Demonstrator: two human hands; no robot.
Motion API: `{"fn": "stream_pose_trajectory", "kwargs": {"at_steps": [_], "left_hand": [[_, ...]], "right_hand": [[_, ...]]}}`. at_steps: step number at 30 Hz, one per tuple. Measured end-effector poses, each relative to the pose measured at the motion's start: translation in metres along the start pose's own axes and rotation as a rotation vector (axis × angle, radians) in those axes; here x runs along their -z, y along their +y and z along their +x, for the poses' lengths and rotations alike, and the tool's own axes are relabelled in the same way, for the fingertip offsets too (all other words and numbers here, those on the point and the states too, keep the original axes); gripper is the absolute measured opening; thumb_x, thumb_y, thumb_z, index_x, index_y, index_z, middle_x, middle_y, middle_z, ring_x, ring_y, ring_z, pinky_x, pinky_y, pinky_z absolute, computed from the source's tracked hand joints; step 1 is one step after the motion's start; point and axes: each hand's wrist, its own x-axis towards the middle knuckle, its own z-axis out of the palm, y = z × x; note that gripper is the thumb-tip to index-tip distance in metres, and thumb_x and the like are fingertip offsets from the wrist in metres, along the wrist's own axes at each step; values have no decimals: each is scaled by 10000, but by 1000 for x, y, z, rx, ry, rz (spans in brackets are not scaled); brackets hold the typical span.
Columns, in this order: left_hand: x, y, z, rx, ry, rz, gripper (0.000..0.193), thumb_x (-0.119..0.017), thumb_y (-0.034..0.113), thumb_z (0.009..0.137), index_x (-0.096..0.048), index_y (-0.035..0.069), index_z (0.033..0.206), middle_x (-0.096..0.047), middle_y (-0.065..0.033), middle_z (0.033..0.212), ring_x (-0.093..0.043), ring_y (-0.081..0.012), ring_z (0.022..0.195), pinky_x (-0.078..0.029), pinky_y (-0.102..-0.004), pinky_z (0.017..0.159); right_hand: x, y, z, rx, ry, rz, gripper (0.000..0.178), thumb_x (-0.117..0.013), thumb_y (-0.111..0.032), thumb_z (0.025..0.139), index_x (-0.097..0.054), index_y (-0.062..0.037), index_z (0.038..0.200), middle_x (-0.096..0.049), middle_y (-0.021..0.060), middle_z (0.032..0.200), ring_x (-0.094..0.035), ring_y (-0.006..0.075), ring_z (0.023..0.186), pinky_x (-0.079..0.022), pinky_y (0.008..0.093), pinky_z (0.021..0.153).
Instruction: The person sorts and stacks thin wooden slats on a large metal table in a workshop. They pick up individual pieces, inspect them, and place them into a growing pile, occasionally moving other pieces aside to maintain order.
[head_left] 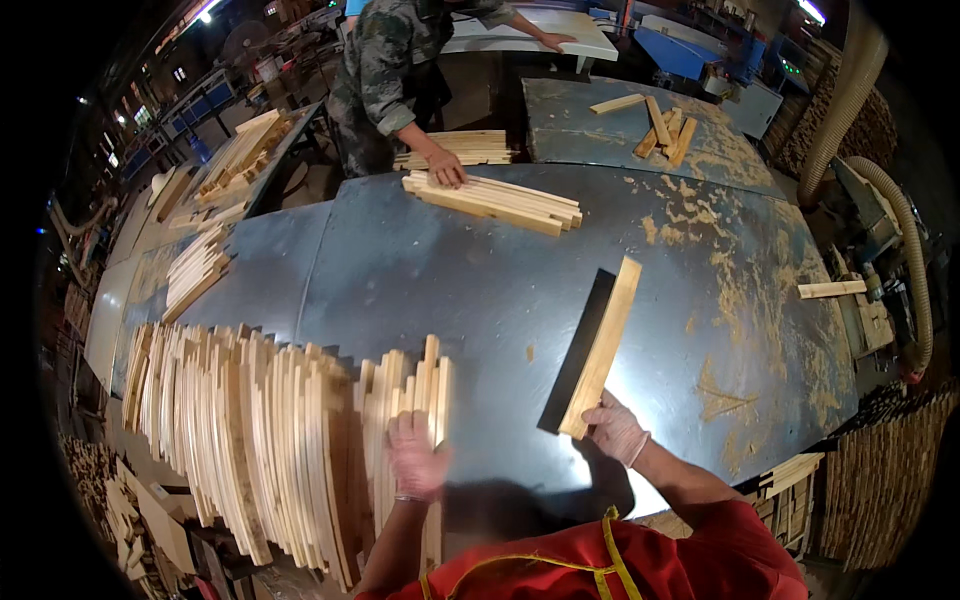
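Observation:
My right hand [616,430], in a thin pale glove, grips the near end of a wooden strip [608,340]. The strip slants away from me over the metal table [490,300], and a dark band, perhaps its shadow, runs along its left side. My left hand [417,457], gloved too, lies with fingers stretched out on the right end of a row of upright-looking, side-by-side wooden strips [260,430]. Those strips are packed close together along the table's near left edge, their far ends uneven.
Across the table a co-worker in camouflage [385,70] rests a hand on a bundle of strips [500,203]. A smaller stack [197,268] lies at left. Loose pieces [665,130] lie far right amid sawdust [730,270]. A ribbed hose [915,250] hangs at the right.

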Motion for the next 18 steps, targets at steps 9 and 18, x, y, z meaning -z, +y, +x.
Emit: {"fn": "stream_pose_trajectory", "kwargs": {"at_steps": [9, 18], "left_hand": [[-29, 2, 10, 9, 57, 94, 634, -811, 264, 703, -549, 115, 1261, -549, -145, 1301, -514, -399, 1218, -405, -549, 1069], [-41, -5, 2, -3, 9, 190, 734, -803, 309, 703, -520, 82, 1341, -514, -177, 1404, -472, -427, 1319, -368, -586, 1113]], "right_hand": [[51, -117, 124, 3, -27, 42, 498, -688, 26, 876, -587, -16, 1362, -701, 105, 1108, -695, 243, 919, -591, 344, 764], [38, -135, 159, 4, -174, 218, 435, -747, -6, 890, -626, -36, 1307, -681, 79, 1012, -598, 164, 764, -524, 266, 671]]}}
